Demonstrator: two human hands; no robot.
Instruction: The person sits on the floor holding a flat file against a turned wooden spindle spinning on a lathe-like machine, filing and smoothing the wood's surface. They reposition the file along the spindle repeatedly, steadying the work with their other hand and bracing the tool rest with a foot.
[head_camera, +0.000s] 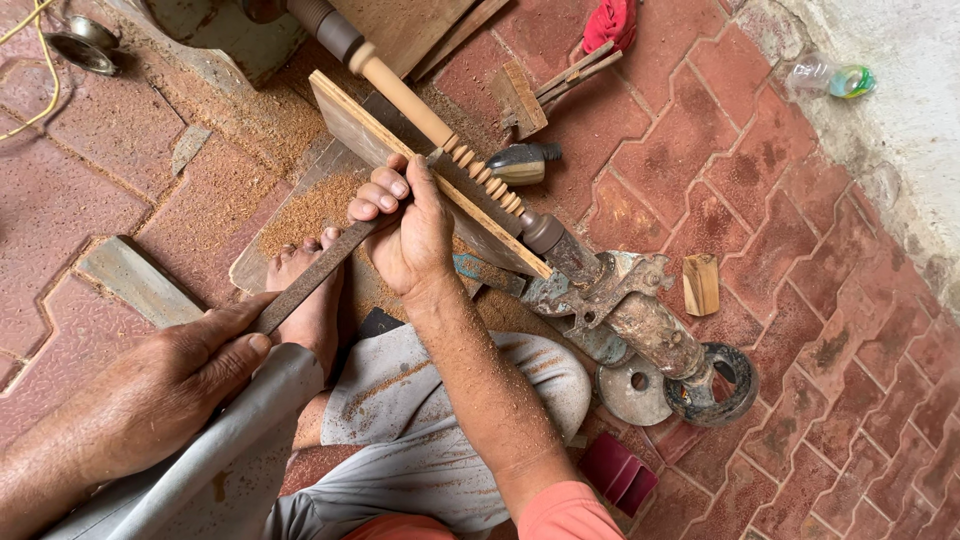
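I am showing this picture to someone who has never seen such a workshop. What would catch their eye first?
First, the pale wooden rod running diagonally across the upper middle, cut into a row of small beads and mounted between rusty metal fittings. Next, the long dark tool pressed toward those beads, with the right hand near its tip and the left hand at its handle end. Sawdust lies over the red brick floor.

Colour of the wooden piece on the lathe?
Pale tan, unfinished; the wooden piece is smooth above, with ridged beads cut near the right hand. Head view.
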